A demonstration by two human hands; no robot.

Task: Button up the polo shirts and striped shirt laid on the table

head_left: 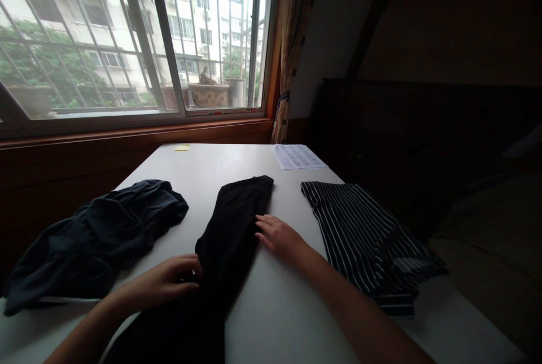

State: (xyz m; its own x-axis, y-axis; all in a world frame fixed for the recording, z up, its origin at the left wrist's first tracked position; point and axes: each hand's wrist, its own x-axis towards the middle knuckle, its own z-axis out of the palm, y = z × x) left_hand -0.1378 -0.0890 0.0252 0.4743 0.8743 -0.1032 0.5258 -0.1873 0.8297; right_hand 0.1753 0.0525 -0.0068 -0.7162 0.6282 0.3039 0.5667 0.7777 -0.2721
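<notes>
A long black garment (237, 217), which looks like trousers folded lengthwise, lies down the middle of the white table (288, 296). Its near end runs out of the bottom of the view. At its left edge, my left hand (173, 279) rests with bent fingers, thumb and forefinger apart against the cloth. My right hand (277, 235) touches the right edge farther up, its fingers stretched out toward the fabric. Neither hand visibly grips the cloth.
A crumpled dark navy garment (105, 234) lies on the left. To the right is a black-and-white striped garment (359, 228). Printed paper sheets (300, 156) and a yellow sticky note (182, 148) lie near the far edge, below a barred window (190, 42) with a tied curtain (288, 65).
</notes>
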